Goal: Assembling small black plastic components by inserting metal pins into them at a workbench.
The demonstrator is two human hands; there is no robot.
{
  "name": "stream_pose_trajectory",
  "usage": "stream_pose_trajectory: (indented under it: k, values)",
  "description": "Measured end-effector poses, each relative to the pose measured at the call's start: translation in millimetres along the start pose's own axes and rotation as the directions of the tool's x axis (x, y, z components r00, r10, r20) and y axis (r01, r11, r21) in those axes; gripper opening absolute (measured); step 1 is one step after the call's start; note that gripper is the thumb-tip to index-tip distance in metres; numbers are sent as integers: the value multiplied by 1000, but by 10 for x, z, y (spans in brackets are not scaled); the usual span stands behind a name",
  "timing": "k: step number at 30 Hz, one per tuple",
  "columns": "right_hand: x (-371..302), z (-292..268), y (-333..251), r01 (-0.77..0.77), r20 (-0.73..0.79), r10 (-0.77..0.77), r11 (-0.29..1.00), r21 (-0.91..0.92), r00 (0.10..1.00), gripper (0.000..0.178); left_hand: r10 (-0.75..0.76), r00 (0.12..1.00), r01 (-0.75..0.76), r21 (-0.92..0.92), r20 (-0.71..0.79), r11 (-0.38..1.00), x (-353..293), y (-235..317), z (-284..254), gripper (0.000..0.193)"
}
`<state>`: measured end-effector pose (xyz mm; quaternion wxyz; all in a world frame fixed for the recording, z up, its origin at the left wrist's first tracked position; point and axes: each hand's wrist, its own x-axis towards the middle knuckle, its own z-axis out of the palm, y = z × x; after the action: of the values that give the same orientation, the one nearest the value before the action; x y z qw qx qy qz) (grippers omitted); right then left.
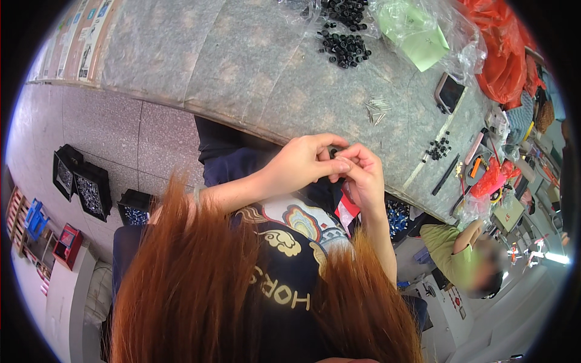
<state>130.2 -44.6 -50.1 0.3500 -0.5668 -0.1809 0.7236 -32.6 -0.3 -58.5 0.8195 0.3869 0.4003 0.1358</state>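
My left hand (302, 160) and my right hand (364, 175) meet at the near edge of the table, thumbs and fingertips pinched together. A small dark piece (333, 153) shows between the left fingers; its exact shape is mostly hidden. Whatever lies in the right fingertips is too small and covered to make out. Beyond my hands, thin silvery pins (377, 109) lie in a loose heap. To their right is a scatter of tiny black pieces (438, 147). Farther back, small black knob-like caps (345, 49) are piled up.
A grey cloth covers the table (242, 66). At the back are clear plastic with green paper (417, 39), a red bag (499, 54) and a phone (449, 92). A black pen-like tool (445, 175) lies right. Black bins (91, 190) stand left on the floor. Another person (463, 257) sits right.
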Motion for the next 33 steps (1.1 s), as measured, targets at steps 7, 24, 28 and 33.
stream_pose_trajectory:
  k: [7, 24, 28, 33]
  values:
    - [-51, 17, -23, 0, -30, 1, 1000, 21, 1000, 5, -42, 997, 45, -37, 68, 998, 53, 23, -38, 34]
    - [-118, 202, -43, -59, -217, 89, 988, 140, 972, 5, -224, 968, 235, -97, 114, 967, 90, 94, -61, 21]
    - [-85, 221, -84, -88, -173, 117, 982, 166, 978, 4, -239, 966, 250, -120, 98, 961, 70, 149, -81, 21]
    - [-102, 199, -80, -105, -155, 126, 985, 134, 980, 4, -266, 957, 278, -114, 115, 954, 65, 146, -78, 20]
